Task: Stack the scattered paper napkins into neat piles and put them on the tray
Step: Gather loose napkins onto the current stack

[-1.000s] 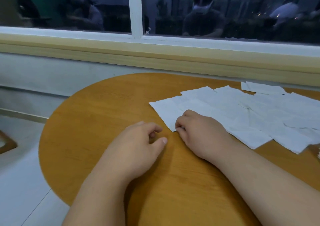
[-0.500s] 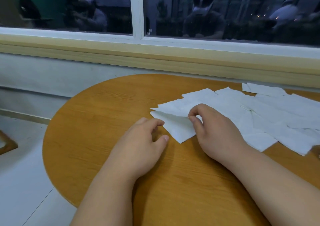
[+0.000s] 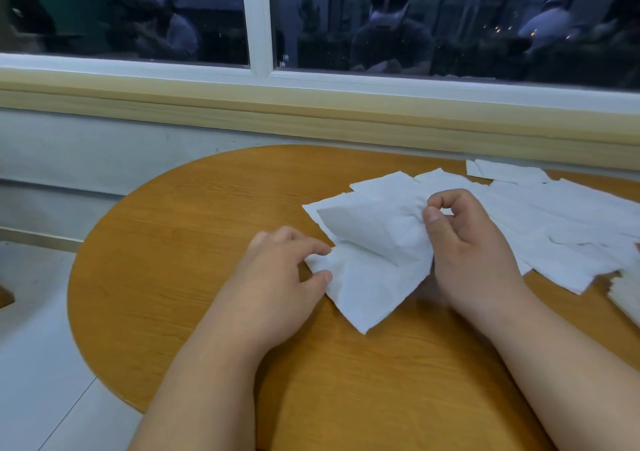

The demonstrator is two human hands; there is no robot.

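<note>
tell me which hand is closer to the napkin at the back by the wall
Right. The right hand is in front of the back napkin, slightly left; the left hand lies much farther left.

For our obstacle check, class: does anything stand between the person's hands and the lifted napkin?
Nothing visible does: the right hand pinches the lifted napkin at its raised edge, and the left hand pinches its near corner.

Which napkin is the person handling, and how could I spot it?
On the round wooden table, look at the left end of the scattered white napkins. The held napkin sits nearest the table's middle, pinched by the left hand and right hand. Only it is lifted into a fold; the others lie flat.
</note>
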